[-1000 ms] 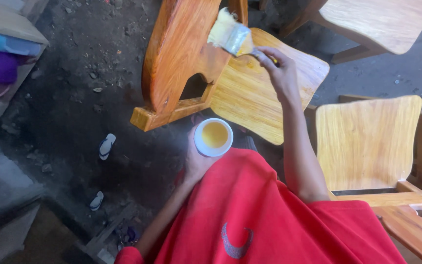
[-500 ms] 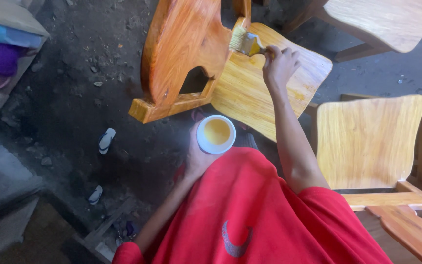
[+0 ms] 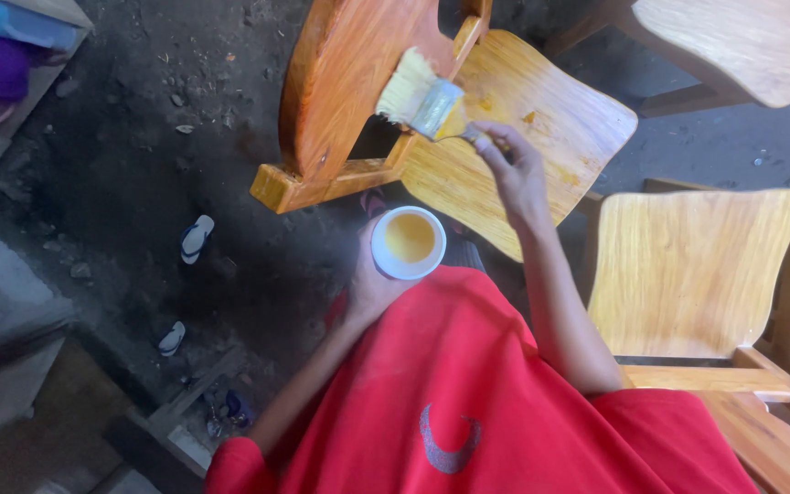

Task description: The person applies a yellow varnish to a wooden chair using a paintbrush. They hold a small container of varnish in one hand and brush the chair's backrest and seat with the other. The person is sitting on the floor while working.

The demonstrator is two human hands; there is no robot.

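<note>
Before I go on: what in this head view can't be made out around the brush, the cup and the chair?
- Left hand: fingers hidden under the white cup.
- Depth of yellow liquid in the cup: not readable from above.
- Glossy chair: top cut off by the frame edge.
- Brush handle: covered by the right hand.
</note>
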